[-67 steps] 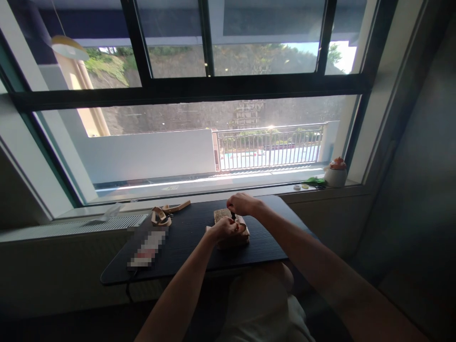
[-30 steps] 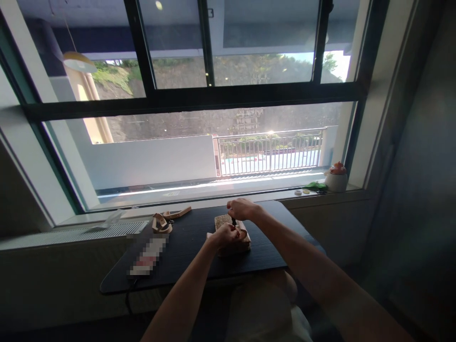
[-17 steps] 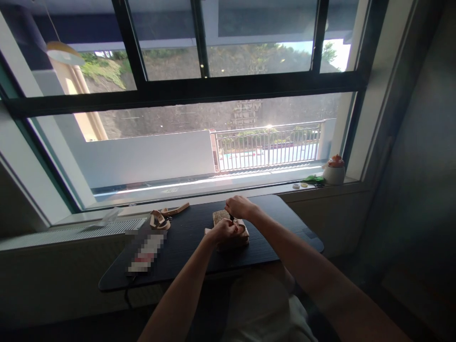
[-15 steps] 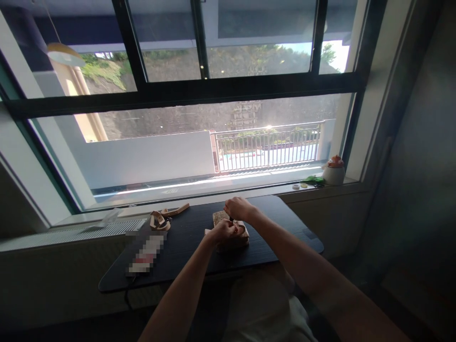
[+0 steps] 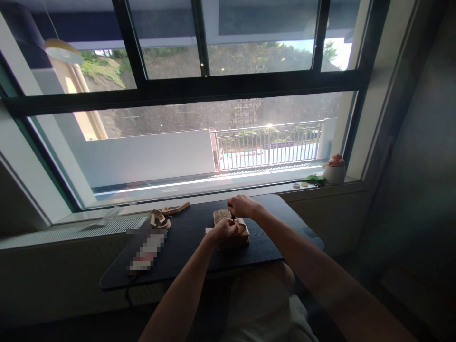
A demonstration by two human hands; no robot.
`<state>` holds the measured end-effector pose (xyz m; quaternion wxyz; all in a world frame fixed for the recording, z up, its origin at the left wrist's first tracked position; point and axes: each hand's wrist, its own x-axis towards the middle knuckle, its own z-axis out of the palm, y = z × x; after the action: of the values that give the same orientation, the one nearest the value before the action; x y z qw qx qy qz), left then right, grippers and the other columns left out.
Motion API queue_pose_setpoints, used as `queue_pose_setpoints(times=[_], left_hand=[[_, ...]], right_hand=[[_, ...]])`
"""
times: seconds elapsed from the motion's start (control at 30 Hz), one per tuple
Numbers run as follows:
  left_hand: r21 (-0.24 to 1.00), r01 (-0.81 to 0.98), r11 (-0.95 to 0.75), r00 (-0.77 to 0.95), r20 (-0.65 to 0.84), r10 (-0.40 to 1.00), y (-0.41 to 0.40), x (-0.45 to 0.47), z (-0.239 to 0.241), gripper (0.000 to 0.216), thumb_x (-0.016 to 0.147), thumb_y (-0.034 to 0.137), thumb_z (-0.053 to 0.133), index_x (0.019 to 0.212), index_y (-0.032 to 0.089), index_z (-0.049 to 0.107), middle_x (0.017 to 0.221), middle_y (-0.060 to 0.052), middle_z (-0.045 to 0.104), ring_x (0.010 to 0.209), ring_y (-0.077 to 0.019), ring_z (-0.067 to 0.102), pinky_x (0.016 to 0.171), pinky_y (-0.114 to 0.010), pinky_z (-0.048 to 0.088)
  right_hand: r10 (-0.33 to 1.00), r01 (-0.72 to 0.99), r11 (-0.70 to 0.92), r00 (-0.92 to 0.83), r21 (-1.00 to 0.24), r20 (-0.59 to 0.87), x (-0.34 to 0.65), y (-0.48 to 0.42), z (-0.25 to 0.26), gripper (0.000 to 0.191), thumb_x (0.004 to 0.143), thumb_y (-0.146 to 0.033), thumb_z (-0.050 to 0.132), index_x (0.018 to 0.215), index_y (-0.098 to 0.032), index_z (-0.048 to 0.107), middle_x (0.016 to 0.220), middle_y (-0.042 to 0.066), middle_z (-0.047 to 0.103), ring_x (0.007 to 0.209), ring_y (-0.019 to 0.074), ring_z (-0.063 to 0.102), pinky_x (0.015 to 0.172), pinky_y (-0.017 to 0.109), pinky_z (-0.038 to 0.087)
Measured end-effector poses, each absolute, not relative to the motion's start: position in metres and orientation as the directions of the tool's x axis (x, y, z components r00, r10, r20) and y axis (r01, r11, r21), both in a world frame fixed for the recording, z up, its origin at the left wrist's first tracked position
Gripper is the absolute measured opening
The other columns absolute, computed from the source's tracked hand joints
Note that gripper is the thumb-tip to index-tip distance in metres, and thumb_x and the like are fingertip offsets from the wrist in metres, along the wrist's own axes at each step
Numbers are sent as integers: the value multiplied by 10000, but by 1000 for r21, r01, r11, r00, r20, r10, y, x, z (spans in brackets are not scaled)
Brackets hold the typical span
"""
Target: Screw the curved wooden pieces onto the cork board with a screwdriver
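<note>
A tan, speckled block (image 5: 221, 215) rests on the dark table (image 5: 192, 237) in front of me. Over its near side, my left hand (image 5: 225, 230) is closed on a curved tan strap (image 5: 243, 228), pressing it against the block. My right hand (image 5: 244, 206) is just above and beyond the left one, its fingers pinched round a slim dark tool (image 5: 232, 217) that points down at the strap. The tool's tip is hidden by my left fingers, and its exact kind is too small to make out.
Left on the table lie a coiled tan strap (image 5: 160, 219), a tan strip (image 5: 177, 208) and a blurred flat packet (image 5: 146, 251). A radiator (image 5: 89, 237) and the window sill border the table's far side. A white jar (image 5: 334, 174) stands on the sill at right.
My right hand has risen slightly and shifted a little to the right, showing more of the dark tool. My left hand stays at the strap.
</note>
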<state>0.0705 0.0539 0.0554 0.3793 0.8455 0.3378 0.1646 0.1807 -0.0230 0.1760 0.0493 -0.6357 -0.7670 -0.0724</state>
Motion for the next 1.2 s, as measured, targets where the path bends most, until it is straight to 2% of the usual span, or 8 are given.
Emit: queue_pose_setpoints(times=[0.2, 0.43, 0.8, 0.9, 1.07, 1.2], left_hand=[[751, 455, -478, 711, 17, 703, 56, 73, 53, 210, 780, 254, 470, 677, 117, 591, 553, -18, 516, 479, -87, 403, 485, -245, 295], [736, 457, -501, 719, 26, 694, 47, 71, 63, 202, 775, 234, 472, 644, 124, 579, 551, -23, 517, 485, -92, 407, 489, -257, 287], [727, 442, -525, 722, 58, 689, 52, 71, 57, 207, 773, 255, 489, 615, 137, 551, 560, -22, 516, 496, -96, 401, 503, -263, 286], [733, 436, -522, 726, 57, 685, 53, 70, 57, 204, 767, 262, 501, 614, 135, 548, 559, -27, 520, 502, -97, 401, 502, -260, 290], [746, 435, -504, 729, 37, 684, 57, 72, 53, 189, 760, 266, 500, 643, 128, 557, 544, -15, 508, 491, -92, 403, 495, -249, 294], [752, 442, -490, 730, 16, 683, 57, 72, 53, 213, 764, 288, 493, 640, 130, 565, 538, -11, 504, 474, -84, 401, 489, -248, 288]], right_hand=[[977, 989, 131, -140, 65, 161, 179, -23, 179, 322, 857, -330, 445, 1021, -136, 645, 993, 150, 671, 897, 232, 621, 708, 284, 438], [972, 982, 174, -184, 80, 145, 179, -28, 188, 270, 846, -290, 459, 1014, -211, 655, 1011, 95, 676, 901, 206, 619, 719, 272, 437], [974, 986, 157, -163, 51, 156, 178, -22, 178, 347, 881, -338, 402, 1042, -144, 641, 1037, 142, 662, 946, 222, 606, 751, 279, 430], [979, 989, 137, -144, 57, 144, 177, -24, 183, 345, 859, -351, 441, 1039, -143, 650, 1038, 151, 661, 926, 226, 613, 732, 283, 436], [975, 983, 169, -177, 67, 131, 180, -26, 192, 274, 813, -312, 507, 1026, -231, 660, 1022, 76, 677, 906, 204, 618, 724, 265, 432], [971, 979, 193, -201, 71, 132, 182, -25, 191, 265, 827, -286, 482, 1001, -228, 674, 1016, 72, 679, 921, 195, 611, 741, 255, 423]])
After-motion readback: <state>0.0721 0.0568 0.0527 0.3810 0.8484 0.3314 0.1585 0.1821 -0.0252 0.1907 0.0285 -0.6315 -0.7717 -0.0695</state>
